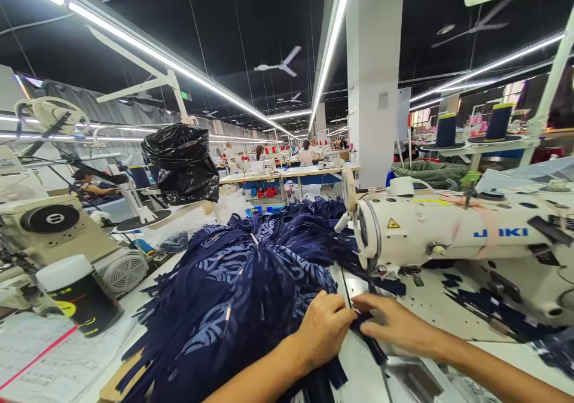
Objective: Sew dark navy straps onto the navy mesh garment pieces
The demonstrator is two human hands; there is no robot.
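Note:
A big heap of navy fabric pieces (233,289) with pale blue print covers the table in front of me. My left hand (323,326) rests at the heap's right edge, fingers curled and pinching a narrow navy strip (361,322). My right hand (394,324) meets it from the right, fingers pressed on the same strip. Both hands lie just in front of the needle area of a white Juki sewing machine (452,229).
A black canister with a white lid (78,295) stands on printed paper sheets (40,355) at the left. Another machine (49,229) and a black plastic bag (182,162) are behind it. Navy scraps (475,307) lie under the Juki's arm. Other workers sit at distant tables.

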